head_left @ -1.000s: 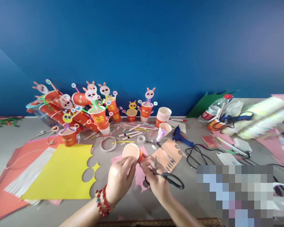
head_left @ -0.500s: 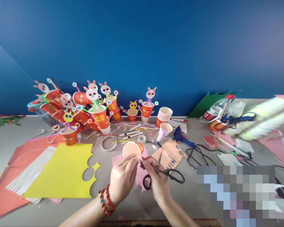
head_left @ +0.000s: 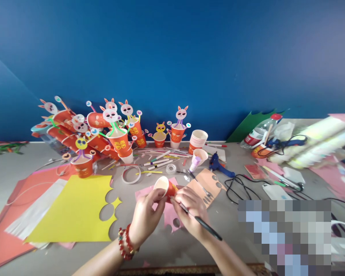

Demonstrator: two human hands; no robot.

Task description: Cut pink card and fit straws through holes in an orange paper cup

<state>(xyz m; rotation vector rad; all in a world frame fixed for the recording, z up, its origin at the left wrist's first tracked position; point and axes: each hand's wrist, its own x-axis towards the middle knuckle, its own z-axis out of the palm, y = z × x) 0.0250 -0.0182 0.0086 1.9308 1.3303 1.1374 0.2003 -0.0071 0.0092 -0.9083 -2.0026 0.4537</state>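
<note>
My left hand [head_left: 146, 212] grips an orange paper cup [head_left: 172, 188] near its rim. The cup is tilted, its pale mouth facing left and up. My right hand [head_left: 191, 211] is closed around a pair of scissors [head_left: 208, 227], seen edge-on with the dark handles pointing down to the right. Its fingertips meet the cup's lower side, and they hide the blades' tips. Under both hands lies pink paper [head_left: 172, 216] with a round hole cut in it. Peach paper [head_left: 208, 184] with cut-outs is just right of the cup.
Decorated rabbit cups [head_left: 119, 142] crowd the back left. Yellow paper [head_left: 74, 209] covers the left side. Behind my hands are a tape roll [head_left: 131, 174], markers [head_left: 159, 165] and stacked cups [head_left: 198, 141]. A blue glue gun [head_left: 220, 166] with black cord and a bottle [head_left: 260, 132] stand right.
The cup has turned from mouth-up toward its side, and more of its orange wall shows. The scissors in my right hand have rotated edge-on, their handles swinging down.
</note>
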